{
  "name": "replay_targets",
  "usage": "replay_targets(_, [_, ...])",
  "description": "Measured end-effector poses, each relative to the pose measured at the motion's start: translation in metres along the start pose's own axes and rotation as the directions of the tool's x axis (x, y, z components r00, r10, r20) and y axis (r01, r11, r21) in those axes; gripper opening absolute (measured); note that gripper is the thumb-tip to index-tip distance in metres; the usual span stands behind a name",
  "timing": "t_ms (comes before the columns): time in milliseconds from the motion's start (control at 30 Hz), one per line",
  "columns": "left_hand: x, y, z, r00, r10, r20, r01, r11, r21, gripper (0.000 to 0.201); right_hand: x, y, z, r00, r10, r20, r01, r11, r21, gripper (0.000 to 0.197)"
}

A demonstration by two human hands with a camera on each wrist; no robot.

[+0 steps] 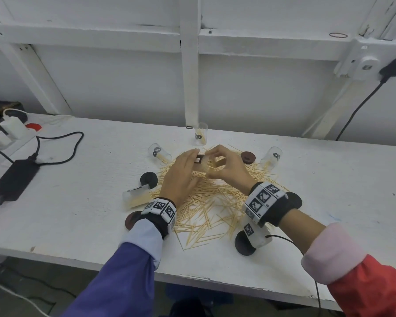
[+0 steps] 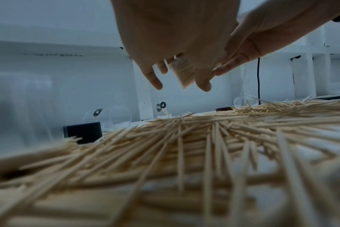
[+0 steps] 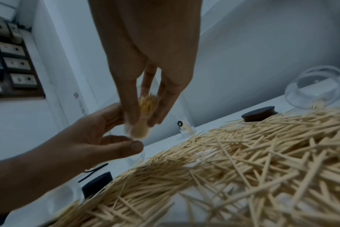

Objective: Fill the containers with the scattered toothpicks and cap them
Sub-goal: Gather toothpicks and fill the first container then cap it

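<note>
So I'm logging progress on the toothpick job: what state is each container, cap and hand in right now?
Held container: lifted over the pile, packed with toothpicks, uncapped.
Right hand: grips the held container.
Left hand: fingers straight, against the container.
Back container: upright, few toothpicks, uncapped.
Back left container: on its side, uncapped.
Back right container: on its side, uncapped.
Near left container: on its side, part-filled.
Brown cap: loose on the table.
Toothpick pile: scattered.
</note>
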State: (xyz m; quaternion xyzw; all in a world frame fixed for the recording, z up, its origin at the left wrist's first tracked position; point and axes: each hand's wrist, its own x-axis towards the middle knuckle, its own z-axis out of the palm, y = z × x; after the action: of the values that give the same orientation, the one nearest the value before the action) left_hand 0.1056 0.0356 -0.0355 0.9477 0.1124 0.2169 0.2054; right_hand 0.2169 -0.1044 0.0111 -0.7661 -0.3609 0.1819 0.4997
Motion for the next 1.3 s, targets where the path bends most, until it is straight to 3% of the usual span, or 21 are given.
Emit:
replay_targets(100, [0.000,0.000,-0.001,0.999,-0.030,-0.017,0.029,0.999,-0.030,0.061,0.000,0.001,0.002,0.995,0.007,0.104,-0.010,0.999,0.033,0.061])
replay_targets(233, [0.001,0.000,-0.002,0.999,-0.044,-0.015,0.044,0.998,-0.034,0.058,0.000,0.005,0.005,0.986,0.016,0.167,-0.035,0.993,0.110,0.070])
replay_targets(400, [0.000,0.000,0.003,0.999,-0.035,0.018,0.035,0.999,0.023,0.080,0.003,0.007,0.002,0.999,0.003,-0.042,0.000,0.998,0.069,0.053])
replay_targets(500, [0.000,0.001,0.003,0.998,-0.047,0.038,0.045,0.999,0.029,0.083,0.005,0.007,-0.001,0.998,0.016,0.058,-0.021,0.995,0.097,0.056])
replay_targets(633, [0.000,0.000,0.003,0.998,-0.044,0.034,0.043,0.999,0.031,0.082,0.008,0.013,-0.001,0.999,0.044,0.011,-0.045,0.994,0.098,0.058])
replay_targets(733, [0.000,0.000,0.003,0.998,-0.050,0.031,0.049,0.999,0.020,0.077,0.009,0.016,0.001,0.994,0.041,0.099,-0.050,0.995,0.086,0.059])
replay_targets(833, [-0.001,-0.001,0.004,0.998,-0.046,0.030,0.046,0.999,0.008,0.076,0.009,0.018,0.002,0.998,0.063,0.011,-0.064,0.995,0.071,0.058])
replay_targets(1133, [-0.001,0.000,0.001,0.999,-0.046,0.027,0.046,0.999,0.000,0.057,0.005,0.012,-0.008,0.963,0.017,0.269,-0.068,0.981,0.182,0.064])
replay_targets(1300, [0.001,0.000,0.002,0.999,-0.026,0.045,0.026,1.000,-0.006,0.054,0.005,0.011,-0.013,0.970,0.022,0.242,-0.085,0.963,0.255,0.048])
